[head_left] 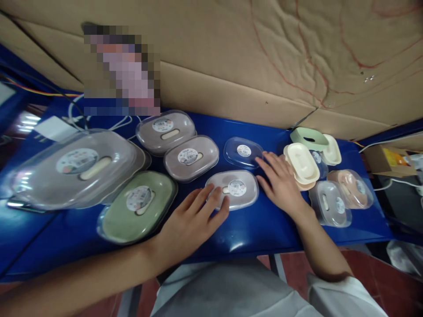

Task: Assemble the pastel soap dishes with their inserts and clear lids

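Note:
My left hand (194, 215) rests with its fingers spread on the near left side of a grey soap box (245, 193) with a clear lid and a round label. At the right edge of a loose clear lid (236, 152), also with a round label, is my right hand (280, 182); its fingers reach forward, slightly apart. Neither hand is wrapped around anything. Just left of the grey box, two more lidded grey boxes (206, 152) (180, 121) lie one behind the other. A lidded green box (132, 226) sits beside my left wrist.
Stacked lidded grey boxes (42, 176) stand at the left. On the right are cream trays (302, 160), an open green box part (309, 137), a lidded grey box (325, 191) and a lidded peach box (350, 182). A cardboard wall (211, 92) borders the blue table (264, 237).

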### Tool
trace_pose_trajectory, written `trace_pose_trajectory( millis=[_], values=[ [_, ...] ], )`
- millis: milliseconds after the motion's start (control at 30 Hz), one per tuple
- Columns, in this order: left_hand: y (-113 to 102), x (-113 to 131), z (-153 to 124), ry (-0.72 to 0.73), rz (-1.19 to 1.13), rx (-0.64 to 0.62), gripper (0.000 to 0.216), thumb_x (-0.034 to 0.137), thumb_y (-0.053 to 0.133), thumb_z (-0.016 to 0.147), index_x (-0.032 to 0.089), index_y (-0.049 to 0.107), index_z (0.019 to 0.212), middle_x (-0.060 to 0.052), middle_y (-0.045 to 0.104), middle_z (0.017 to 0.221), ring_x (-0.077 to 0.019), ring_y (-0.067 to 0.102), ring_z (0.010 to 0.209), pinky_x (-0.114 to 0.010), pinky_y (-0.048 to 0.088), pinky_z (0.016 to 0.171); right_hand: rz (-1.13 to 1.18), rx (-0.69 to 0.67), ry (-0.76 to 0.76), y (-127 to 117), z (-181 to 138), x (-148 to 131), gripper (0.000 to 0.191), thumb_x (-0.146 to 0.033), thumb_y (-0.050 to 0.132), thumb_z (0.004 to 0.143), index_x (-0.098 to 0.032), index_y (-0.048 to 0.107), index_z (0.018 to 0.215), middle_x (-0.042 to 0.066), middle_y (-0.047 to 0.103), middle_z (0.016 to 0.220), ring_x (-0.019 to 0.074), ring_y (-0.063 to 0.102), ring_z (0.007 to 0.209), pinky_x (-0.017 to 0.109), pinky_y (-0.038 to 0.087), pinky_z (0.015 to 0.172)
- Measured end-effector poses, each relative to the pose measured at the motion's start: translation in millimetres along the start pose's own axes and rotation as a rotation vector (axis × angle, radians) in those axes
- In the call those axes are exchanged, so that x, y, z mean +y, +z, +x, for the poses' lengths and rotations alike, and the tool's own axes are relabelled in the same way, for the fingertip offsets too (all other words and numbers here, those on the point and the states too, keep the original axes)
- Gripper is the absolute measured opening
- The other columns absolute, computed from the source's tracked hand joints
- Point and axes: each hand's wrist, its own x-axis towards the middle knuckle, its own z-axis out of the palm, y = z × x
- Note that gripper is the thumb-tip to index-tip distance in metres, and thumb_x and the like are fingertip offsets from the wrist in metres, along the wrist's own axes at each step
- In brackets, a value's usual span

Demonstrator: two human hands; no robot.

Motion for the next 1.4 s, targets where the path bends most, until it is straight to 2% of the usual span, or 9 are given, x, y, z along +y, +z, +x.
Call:
trace_pose_trajectory(
  millis=[200, 333, 433, 600, 767, 967, 1167, 1300, 1400],
  values=[
    [3.0, 2.2, 0.1, -0.019, -0.004, 0.001, 0.038, 0.017, 0.069, 0.098, 0.015, 0.067, 0.135, -0.018, 0.067, 0.14, -0.036, 0.069, 0.126, -0.047, 0.064, 0.098, 0.116, -0.05, -0.046, -1.4, 0.6, -2.9, 0.051, -0.035, 0.047, 0.112, -0.031, 0.048, 0.164, 0.011, 0.054, 0.165, 0.0329, 0.049, 0.155, 0.062, 0.038, 0.128],
    [2.1, 2.3, 1.9, 0.0, -0.008, 0.014, 0.036, 0.017, 0.067, 0.098, 0.012, 0.068, 0.134, -0.019, 0.068, 0.138, -0.037, 0.068, 0.128, -0.047, 0.064, 0.099, 0.32, -0.173, -0.25, -18.3, -5.4, -15.4, 0.075, -0.062, 0.062, 0.103, -0.032, 0.04, 0.168, 0.012, 0.042, 0.173, 0.034, 0.039, 0.161, 0.058, 0.04, 0.128],
    [0.3, 2.0, 3.0, 0.014, 0.002, 0.027, 0.034, 0.015, 0.066, 0.098, 0.013, 0.068, 0.132, -0.018, 0.069, 0.137, -0.0365, 0.068, 0.128, -0.045, 0.063, 0.1, 0.35, -0.17, -0.317, -19.1, -8.3, -21.3, 0.076, -0.07, 0.059, 0.101, -0.032, 0.045, 0.166, 0.011, 0.048, 0.17, 0.0333, 0.042, 0.16, 0.057, 0.04, 0.128],
    [-2.0, 2.1, 4.4, 0.025, 0.032, 0.007, 0.033, 0.012, 0.061, 0.1, 0.015, 0.069, 0.131, -0.016, 0.07, 0.136, -0.0345, 0.069, 0.127, -0.045, 0.062, 0.101, 0.266, -0.033, -0.154, -8.6, -1.3, -9.4, 0.061, -0.055, 0.025, 0.116, -0.028, 0.043, 0.167, 0.009, 0.055, 0.165, 0.0283, 0.042, 0.16, 0.058, 0.034, 0.131],
    [1.9, 5.6, 5.3, 0.019, 0.06, 0.002, 0.035, 0.012, 0.064, 0.099, 0.013, 0.067, 0.134, -0.019, 0.07, 0.138, -0.0329, 0.073, 0.119, -0.043, 0.063, 0.094, -0.054, -0.101, -0.018, -7.9, 1.5, -12.3, 0.055, -0.049, 0.032, 0.116, -0.018, 0.063, 0.15, 0.013, 0.067, 0.151, 0.0316, 0.062, 0.14, 0.053, 0.045, 0.119],
    [14.3, 11.4, 9.7, 0.012, 0.158, 0.039, 0.038, 0.013, 0.067, 0.099, 0.011, 0.066, 0.137, -0.019, 0.072, 0.135, -0.0324, 0.074, 0.118, -0.041, 0.063, 0.094, -0.223, -0.077, 0.06, -17.5, -8.5, -27.7, 0.051, -0.047, 0.039, 0.115, -0.015, 0.069, 0.141, 0.014, 0.079, 0.118, 0.0301, 0.074, 0.107, 0.044, 0.053, 0.1],
    [21.3, 18.3, 36.8, -0.072, 0.261, -0.06, 0.045, 0.009, 0.055, 0.104, 0.004, 0.059, 0.148, -0.024, 0.068, 0.142, -0.0348, 0.071, 0.126, -0.042, 0.062, 0.099, -0.319, -0.049, 0.111, -11.9, -16.9, -27.1, 0.045, -0.038, 0.051, 0.112, -0.011, 0.064, 0.146, 0.02, 0.062, 0.156, 0.0385, 0.058, 0.141, 0.053, 0.045, 0.115],
    [25.6, 18.1, 75.4, -0.213, 0.214, -0.148, 0.05, 0.012, 0.046, 0.108, -0.001, 0.052, 0.156, -0.026, 0.069, 0.135, -0.0364, 0.07, 0.125, -0.045, 0.061, 0.101, -0.333, -0.111, 0.148, -15.9, -24.3, -31.2, 0.048, -0.037, 0.062, 0.107, -0.009, 0.063, 0.146, 0.022, 0.065, 0.15, 0.0402, 0.064, 0.132, 0.054, 0.052, 0.108],
    [27.8, 16.3, 98.7, -0.313, 0.141, -0.182, 0.056, 0.008, 0.037, 0.108, -0.005, 0.041, 0.162, -0.029, 0.067, 0.138, -0.0373, 0.068, 0.129, -0.048, 0.059, 0.105, -0.275, -0.13, 0.062, -23.8, -27.3, -34.0, 0.04, -0.027, 0.062, 0.106, -0.013, 0.066, 0.143, 0.019, 0.067, 0.149, 0.0366, 0.066, 0.13, 0.051, 0.053, 0.108]
  ],
)
